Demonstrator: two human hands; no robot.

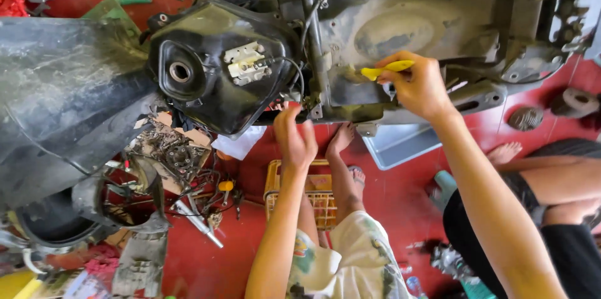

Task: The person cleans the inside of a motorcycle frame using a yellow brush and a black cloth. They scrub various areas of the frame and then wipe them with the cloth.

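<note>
Two bare forearms reach up from the bottom edge toward a stripped scooter frame (400,24) lying across the top of the view. Right hand (421,86) has its grip closed around the yellow handle of a screwdriver (388,70), held against the grey underside of the frame, near a dusty round recess. Left hand (294,139) presses its fingers up against the lower edge of the frame beside a black fuel tank (216,64); whether that grip holds anything cannot be told.

Risks, as a judgement: the screwdriver could slip off a fastener and jab the bracing hand, since the two are near each other. Loose black wires (299,80) hang close to both hands and could snag. Bare feet on the red floor (400,202) sit under the frame, so a dropped part could strike them.

Counts: one screwdriver, one fuel tank, one yellow plastic crate (316,196), one grey tray (400,144), a second person's leg (563,180) at right.
</note>
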